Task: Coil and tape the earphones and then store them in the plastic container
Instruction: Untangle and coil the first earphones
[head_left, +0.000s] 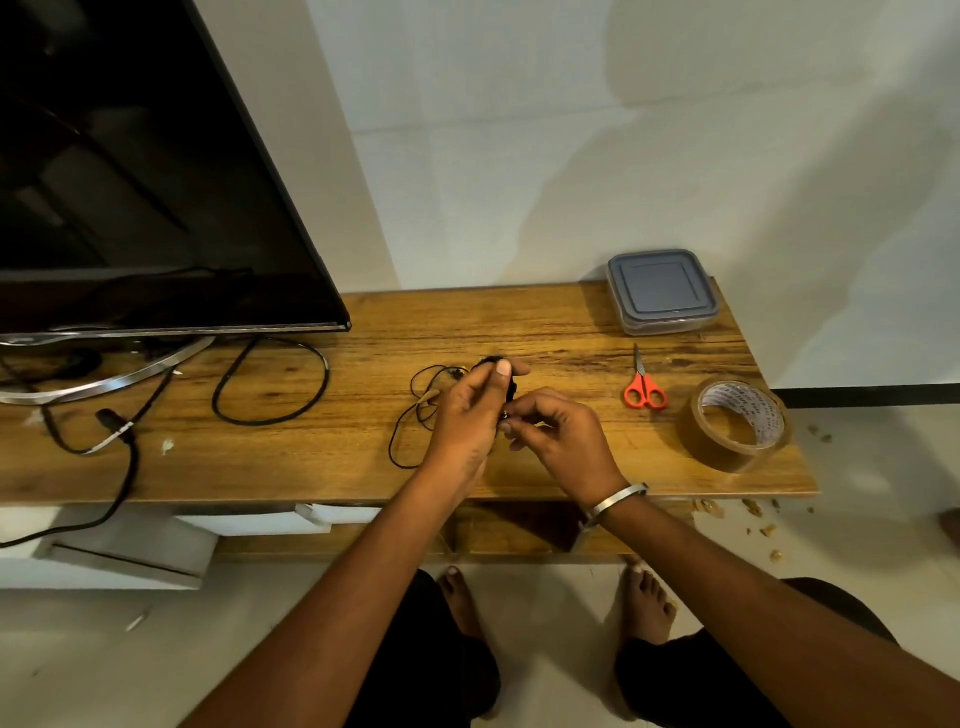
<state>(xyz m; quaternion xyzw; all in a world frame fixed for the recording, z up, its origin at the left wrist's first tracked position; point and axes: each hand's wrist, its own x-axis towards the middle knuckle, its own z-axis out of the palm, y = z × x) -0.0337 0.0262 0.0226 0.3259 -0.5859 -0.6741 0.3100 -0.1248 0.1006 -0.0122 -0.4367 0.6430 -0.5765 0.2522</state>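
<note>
Wood-grain tabletop carries everything. Both hands work together just above its middle. Left hand is raised, thumb up, fingers closed around a dark bundle of the earphones; only a small black part of that bundle shows past the knuckles. Right hand sits just beside it, thumb and forefinger pinched on a small end of the same cable, close to the left palm. Cannot tell whether that end is a plug or an earbud. Loose remainder of the thin black cable trails left of the hands in a few slack loops lying on the wood, so the coil is only partly wound. Metal bangle on the right wrist.

Plastic container sits at the far right corner against the wall, grey lid on, well apart from the hands. Red-handled scissors lie flat between container and tape, blades pointing away from the person. Brown tape roll rests near the right front edge, tilted, beside the scissors. No tape on the earphones that can be seen.

Left side: dark TV screen on a curved metal stand, thicker black power cable looped on the wood beside it
</note>
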